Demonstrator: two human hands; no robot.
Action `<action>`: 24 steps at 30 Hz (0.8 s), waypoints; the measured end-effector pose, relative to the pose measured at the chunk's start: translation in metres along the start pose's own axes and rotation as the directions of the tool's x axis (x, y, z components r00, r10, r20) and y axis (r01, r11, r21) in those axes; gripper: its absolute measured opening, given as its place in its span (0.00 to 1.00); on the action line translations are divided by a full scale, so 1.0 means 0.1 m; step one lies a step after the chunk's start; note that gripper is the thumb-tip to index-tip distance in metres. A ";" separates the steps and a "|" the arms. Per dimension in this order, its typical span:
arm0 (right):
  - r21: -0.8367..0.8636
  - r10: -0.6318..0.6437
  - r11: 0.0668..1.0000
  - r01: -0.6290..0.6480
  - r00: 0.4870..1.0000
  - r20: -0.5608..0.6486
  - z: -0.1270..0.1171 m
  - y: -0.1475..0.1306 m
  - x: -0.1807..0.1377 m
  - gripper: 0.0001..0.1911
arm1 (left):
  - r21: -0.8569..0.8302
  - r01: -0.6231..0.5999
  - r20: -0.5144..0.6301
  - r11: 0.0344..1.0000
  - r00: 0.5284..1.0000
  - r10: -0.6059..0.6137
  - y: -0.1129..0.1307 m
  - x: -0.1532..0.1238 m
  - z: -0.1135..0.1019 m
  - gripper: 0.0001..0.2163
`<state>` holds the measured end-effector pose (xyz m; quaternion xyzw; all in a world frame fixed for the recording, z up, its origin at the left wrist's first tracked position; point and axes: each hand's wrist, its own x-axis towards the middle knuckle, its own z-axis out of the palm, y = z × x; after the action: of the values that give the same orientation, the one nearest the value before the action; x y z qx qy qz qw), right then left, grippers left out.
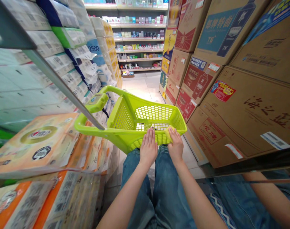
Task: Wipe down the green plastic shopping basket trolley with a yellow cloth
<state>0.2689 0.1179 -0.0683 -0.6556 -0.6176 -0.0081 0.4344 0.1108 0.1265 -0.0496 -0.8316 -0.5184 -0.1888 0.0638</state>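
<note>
A lime-green plastic shopping basket (126, 117) with a long handle stands in the aisle in front of my knees. My left hand (148, 148) lies flat on its near rim, fingers stretched out together. My right hand (175, 144) curls over the same rim at the near right corner, fingers wrapped on the edge. The inside of the basket looks empty apart from a small dark spot near my fingertips. My legs in blue jeans show below the hands.
Stacked packs of tissue paper (40, 143) fill the left side. Brown cardboard cartons (242, 108) are piled on the right. The tiled aisle floor (145, 86) runs ahead to shelves of small goods (140, 47). A dark bar with a mirrored strip (245, 165) sits low on the right.
</note>
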 end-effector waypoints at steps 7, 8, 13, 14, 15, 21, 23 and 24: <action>0.034 -0.123 0.992 0.119 0.978 0.166 0.09 -0.37 0.01 0.46 | -0.005 -0.012 -0.002 1.000 1.000 0.012 -0.01 0.00 0.01 0.29; 0.030 -0.137 0.991 0.133 0.973 0.184 0.04 -0.31 0.01 0.45 | 0.000 -0.007 -0.002 1.000 1.000 0.007 0.00 0.00 0.00 0.29; 0.004 -0.086 0.996 0.086 0.991 0.098 -0.25 0.29 0.01 0.45 | 0.017 -0.005 0.001 1.000 1.000 0.005 0.00 -0.01 -0.01 0.30; 0.013 -0.059 0.998 0.058 0.996 0.063 -0.30 0.44 0.02 0.45 | 0.017 -0.007 -0.001 1.000 1.000 0.007 0.00 -0.01 -0.01 0.30; 0.031 -0.031 0.999 0.030 0.999 0.030 -0.34 0.57 0.03 0.45 | 0.016 -0.008 -0.003 1.000 1.000 0.008 -0.01 -0.01 -0.01 0.30; 0.081 0.151 0.986 -0.142 0.982 -0.111 -0.36 0.78 0.06 0.41 | 0.015 -0.015 -0.004 1.000 1.000 0.015 -0.02 -0.01 0.01 0.31; 0.029 0.141 0.990 -0.138 0.980 -0.137 -0.25 0.56 0.04 0.42 | 0.014 -0.015 -0.002 1.000 1.000 0.015 -0.01 -0.01 0.01 0.31; 0.008 0.108 0.994 -0.107 0.986 -0.128 -0.18 0.41 0.03 0.43 | 0.014 -0.014 0.000 1.000 1.000 0.014 -0.01 -0.01 0.00 0.31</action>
<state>0.3120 0.1156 -0.0785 -0.6859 -0.5522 -0.0265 0.4732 0.1094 0.1265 -0.0505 -0.8348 -0.5137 -0.1847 0.0711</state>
